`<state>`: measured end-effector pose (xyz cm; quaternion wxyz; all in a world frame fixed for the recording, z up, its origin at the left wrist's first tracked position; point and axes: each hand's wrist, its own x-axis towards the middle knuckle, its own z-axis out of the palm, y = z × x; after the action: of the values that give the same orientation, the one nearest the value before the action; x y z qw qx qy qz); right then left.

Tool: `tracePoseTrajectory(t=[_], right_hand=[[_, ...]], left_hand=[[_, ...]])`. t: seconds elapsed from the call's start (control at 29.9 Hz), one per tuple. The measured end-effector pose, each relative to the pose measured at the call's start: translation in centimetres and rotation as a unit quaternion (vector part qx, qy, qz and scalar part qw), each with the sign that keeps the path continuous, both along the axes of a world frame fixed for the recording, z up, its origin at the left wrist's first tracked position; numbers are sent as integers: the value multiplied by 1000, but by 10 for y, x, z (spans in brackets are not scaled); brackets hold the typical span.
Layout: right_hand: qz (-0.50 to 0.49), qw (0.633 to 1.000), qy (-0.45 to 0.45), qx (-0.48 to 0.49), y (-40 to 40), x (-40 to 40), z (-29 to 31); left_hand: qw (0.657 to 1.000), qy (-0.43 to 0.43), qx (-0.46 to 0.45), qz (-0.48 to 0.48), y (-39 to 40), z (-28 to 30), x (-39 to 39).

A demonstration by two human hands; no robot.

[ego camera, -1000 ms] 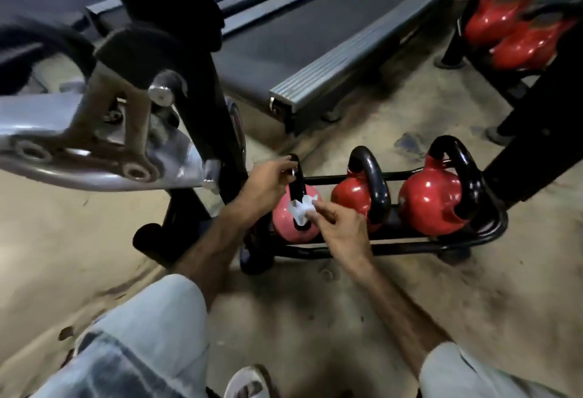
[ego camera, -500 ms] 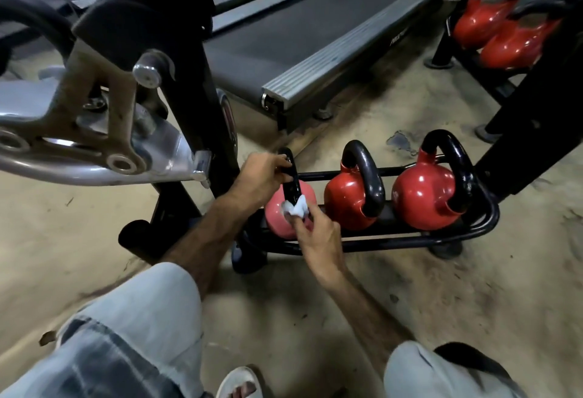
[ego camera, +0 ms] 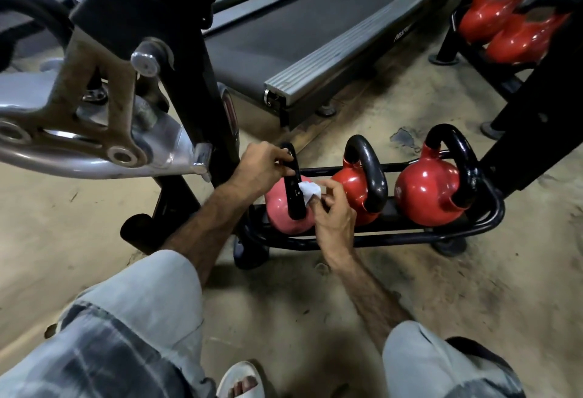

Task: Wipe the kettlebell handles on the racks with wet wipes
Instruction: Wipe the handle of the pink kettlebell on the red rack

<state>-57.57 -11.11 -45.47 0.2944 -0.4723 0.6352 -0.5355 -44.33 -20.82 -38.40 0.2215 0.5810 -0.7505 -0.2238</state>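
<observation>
While the wet wipe [ego camera: 309, 191] sits pinched in the right hand [ego camera: 331, 218] against the black handle [ego camera: 293, 186] of the pink kettlebell [ego camera: 284, 211], the left hand [ego camera: 262, 165] grips that handle's top. So I'd say it's early days: this is the leftmost bell on the low floor rack [ego camera: 410, 233], and the two red kettlebells [ego camera: 422, 189] beside it, plus the far rack [ego camera: 504, 25], look untouched.

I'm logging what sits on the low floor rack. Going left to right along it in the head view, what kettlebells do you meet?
Pink kettlebell, its handle gripped by the left hand with the wet wipe pinched against it by the right hand → middle red kettlebell → right red kettlebell, all on the rack.
</observation>
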Motion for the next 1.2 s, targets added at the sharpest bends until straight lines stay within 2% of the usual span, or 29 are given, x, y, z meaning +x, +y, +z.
tracePoseTrajectory(t=[0.17, 0.27, 0.37, 0.47, 0.57, 0.64, 0.7, 0.8, 0.94, 1.14, 1.2], right_hand=[[29, 998, 11, 53, 5, 2, -12], [32, 996, -40, 68, 24, 2, -28], [-6, 997, -73, 33, 29, 10, -29], [-33, 998, -48, 18, 6, 18, -12], [27, 987, -82, 133, -30, 14, -9], [84, 977, -94, 171, -36, 10, -15], [94, 979, -83, 159, -33, 5, -19], [50, 992, -37, 111, -15, -1, -16], [30, 996, -62, 62, 22, -3, -17], [35, 997, -67, 23, -13, 0, 1], [36, 999, -24, -5, -4, -5, -6]], left_hand=[[1000, -1, 11, -14, 3, -1, 2], [999, -16, 14, -31, 4, 2, 6], [998, -18, 24, -50, 6, 5, 8], [998, -20, 23, -47, 4, 2, 8], [999, -22, 11, -45, 3, -1, 7], [999, -25, 13, -42, 4, 0, 7], [999, -21, 20, -44, 4, 0, 6], [999, -16, 23, -39, 2, -1, 7], [999, -9, 16, -44, 2, -2, 10], [998, 9, -1, -56, 6, -3, 13], [998, 32, -14, -51, 3, -5, 15]])
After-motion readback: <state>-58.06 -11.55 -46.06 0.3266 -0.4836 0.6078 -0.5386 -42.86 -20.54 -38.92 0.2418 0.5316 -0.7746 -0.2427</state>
